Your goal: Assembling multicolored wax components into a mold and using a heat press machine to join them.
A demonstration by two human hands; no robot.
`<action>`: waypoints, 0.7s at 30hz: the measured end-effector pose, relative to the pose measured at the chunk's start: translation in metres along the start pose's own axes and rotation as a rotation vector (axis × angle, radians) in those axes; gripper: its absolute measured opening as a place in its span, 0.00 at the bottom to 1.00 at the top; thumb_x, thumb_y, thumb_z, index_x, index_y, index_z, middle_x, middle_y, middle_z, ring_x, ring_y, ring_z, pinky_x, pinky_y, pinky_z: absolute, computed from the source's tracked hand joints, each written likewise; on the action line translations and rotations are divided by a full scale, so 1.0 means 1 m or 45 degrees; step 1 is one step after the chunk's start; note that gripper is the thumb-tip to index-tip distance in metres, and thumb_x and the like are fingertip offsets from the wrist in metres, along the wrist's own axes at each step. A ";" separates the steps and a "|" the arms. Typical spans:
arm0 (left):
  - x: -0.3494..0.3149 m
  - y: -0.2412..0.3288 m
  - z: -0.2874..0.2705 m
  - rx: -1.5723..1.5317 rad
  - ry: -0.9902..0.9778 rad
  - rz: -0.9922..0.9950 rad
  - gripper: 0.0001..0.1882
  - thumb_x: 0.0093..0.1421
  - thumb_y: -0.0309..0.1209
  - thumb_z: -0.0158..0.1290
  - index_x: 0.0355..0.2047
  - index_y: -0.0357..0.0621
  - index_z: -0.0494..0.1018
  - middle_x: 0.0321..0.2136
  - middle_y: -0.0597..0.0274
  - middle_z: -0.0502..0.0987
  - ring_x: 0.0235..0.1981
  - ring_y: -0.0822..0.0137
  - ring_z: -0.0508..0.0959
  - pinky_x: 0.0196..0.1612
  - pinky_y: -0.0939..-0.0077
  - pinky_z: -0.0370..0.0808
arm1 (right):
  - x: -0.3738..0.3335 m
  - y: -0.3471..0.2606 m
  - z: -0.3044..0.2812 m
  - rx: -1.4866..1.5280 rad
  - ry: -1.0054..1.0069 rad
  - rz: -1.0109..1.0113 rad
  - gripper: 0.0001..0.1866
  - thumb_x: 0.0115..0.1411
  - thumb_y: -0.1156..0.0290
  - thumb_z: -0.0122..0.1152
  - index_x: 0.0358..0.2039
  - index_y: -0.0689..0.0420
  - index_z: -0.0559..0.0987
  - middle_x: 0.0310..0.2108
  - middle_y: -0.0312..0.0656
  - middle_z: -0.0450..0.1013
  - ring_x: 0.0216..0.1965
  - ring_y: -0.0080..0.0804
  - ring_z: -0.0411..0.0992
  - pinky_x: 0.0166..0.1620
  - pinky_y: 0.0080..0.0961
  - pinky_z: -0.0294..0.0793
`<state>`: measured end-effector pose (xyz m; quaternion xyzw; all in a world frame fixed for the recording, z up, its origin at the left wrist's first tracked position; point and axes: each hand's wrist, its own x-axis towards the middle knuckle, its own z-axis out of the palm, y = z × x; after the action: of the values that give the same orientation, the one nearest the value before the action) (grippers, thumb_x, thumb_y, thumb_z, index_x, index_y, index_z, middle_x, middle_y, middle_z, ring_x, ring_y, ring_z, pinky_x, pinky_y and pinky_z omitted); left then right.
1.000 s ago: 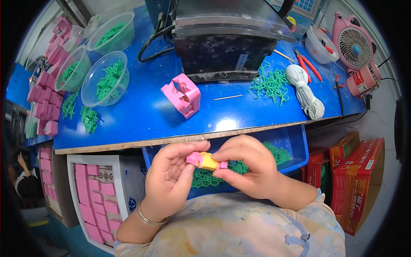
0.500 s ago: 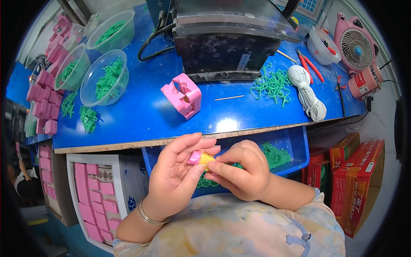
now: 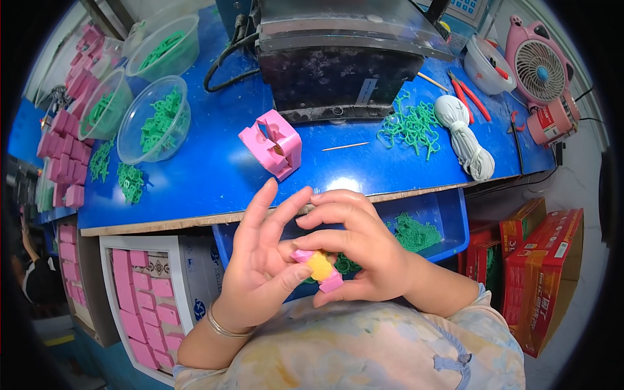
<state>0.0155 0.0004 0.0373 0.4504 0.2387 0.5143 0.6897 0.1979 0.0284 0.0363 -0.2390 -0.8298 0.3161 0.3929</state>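
A small pink-and-yellow moulded piece (image 3: 320, 266) is held between both hands, over the table's front edge. The thumb of my left hand (image 3: 260, 260) presses on its near-left side while the other left fingers are raised and spread. My right hand (image 3: 367, 240) grips the piece from the right, thumb below it and fingers above. Beyond the hands, a pink block with a cut-out opening (image 3: 273, 144) stands on the blue table (image 3: 221, 162). A thin wooden stick (image 3: 346, 147) lies to the right of that block.
Behind stands a dark metal machine (image 3: 341, 78). Clear tubs (image 3: 156, 120) of green pieces sit at the left; loose green pieces (image 3: 413, 127), a white cord bundle (image 3: 465, 138) and red pliers (image 3: 471, 97) lie right. Below are a blue bin (image 3: 455, 221), pink blocks (image 3: 149, 312) and red cartons (image 3: 543, 279).
The piece has been turned, showing pink at both ends with yellow between. My right fingers have opened out around it, and my left fingers have spread and lifted.
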 end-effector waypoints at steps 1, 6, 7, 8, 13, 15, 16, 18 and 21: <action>-0.001 -0.001 0.001 -0.080 0.012 -0.059 0.44 0.53 0.13 0.47 0.63 0.47 0.34 0.60 0.40 0.47 0.51 0.58 0.68 0.50 0.67 0.70 | 0.000 0.001 0.001 0.056 0.047 -0.013 0.30 0.36 0.61 0.72 0.41 0.57 0.72 0.44 0.45 0.65 0.48 0.47 0.62 0.50 0.38 0.60; -0.006 -0.006 -0.002 -0.250 0.049 -0.428 0.38 0.53 0.17 0.51 0.61 0.43 0.44 0.52 0.46 0.62 0.50 0.59 0.69 0.49 0.67 0.71 | -0.003 0.005 0.006 0.021 0.190 -0.047 0.34 0.34 0.58 0.75 0.40 0.58 0.71 0.39 0.42 0.67 0.42 0.42 0.66 0.45 0.35 0.64; -0.008 -0.010 -0.004 -0.250 0.050 -0.427 0.38 0.53 0.17 0.51 0.61 0.43 0.44 0.52 0.46 0.62 0.50 0.59 0.69 0.49 0.67 0.71 | -0.002 0.005 0.006 0.039 0.171 -0.076 0.33 0.35 0.60 0.75 0.41 0.58 0.71 0.39 0.42 0.68 0.41 0.41 0.66 0.45 0.35 0.64; -0.011 -0.016 -0.007 -0.362 0.037 -0.382 0.36 0.54 0.18 0.51 0.59 0.42 0.47 0.49 0.48 0.65 0.49 0.60 0.70 0.48 0.67 0.72 | -0.001 0.005 0.006 0.056 0.152 -0.104 0.32 0.36 0.62 0.75 0.41 0.59 0.71 0.38 0.42 0.68 0.41 0.40 0.66 0.45 0.35 0.64; -0.010 -0.019 -0.003 -0.671 0.079 -0.446 0.30 0.55 0.22 0.52 0.56 0.41 0.53 0.46 0.49 0.67 0.47 0.62 0.72 0.46 0.69 0.73 | -0.002 0.005 0.002 0.137 0.068 -0.051 0.28 0.40 0.70 0.71 0.43 0.60 0.72 0.38 0.42 0.67 0.40 0.38 0.66 0.44 0.32 0.65; -0.007 -0.019 -0.001 -0.609 0.158 -0.424 0.28 0.55 0.23 0.52 0.55 0.40 0.53 0.43 0.51 0.68 0.44 0.64 0.72 0.44 0.71 0.72 | -0.002 0.002 0.000 0.109 0.054 -0.031 0.28 0.41 0.72 0.69 0.44 0.61 0.72 0.38 0.42 0.67 0.40 0.37 0.66 0.44 0.31 0.65; -0.006 -0.018 -0.001 -0.609 0.153 -0.425 0.28 0.55 0.23 0.52 0.55 0.40 0.53 0.43 0.51 0.68 0.44 0.64 0.72 0.44 0.71 0.72 | -0.002 0.000 -0.001 0.072 0.077 -0.016 0.28 0.41 0.72 0.69 0.45 0.61 0.72 0.38 0.42 0.67 0.40 0.37 0.66 0.44 0.30 0.65; -0.005 -0.017 -0.004 0.052 0.331 -0.184 0.31 0.54 0.30 0.56 0.54 0.37 0.54 0.41 0.54 0.69 0.37 0.67 0.74 0.38 0.75 0.74 | 0.001 -0.005 -0.005 -0.008 0.176 0.027 0.29 0.41 0.76 0.67 0.47 0.62 0.70 0.40 0.46 0.67 0.41 0.39 0.67 0.42 0.29 0.68; 0.012 -0.006 -0.017 0.934 0.452 0.320 0.34 0.49 0.25 0.59 0.54 0.38 0.54 0.42 0.54 0.66 0.40 0.65 0.70 0.39 0.75 0.69 | 0.009 0.009 -0.016 0.074 0.460 0.072 0.33 0.37 0.71 0.73 0.46 0.63 0.70 0.37 0.44 0.68 0.36 0.33 0.68 0.38 0.24 0.70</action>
<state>0.0093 0.0175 0.0250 0.5960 0.4640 0.5450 0.3639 0.2072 0.0456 0.0421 -0.3036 -0.7293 0.3025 0.5334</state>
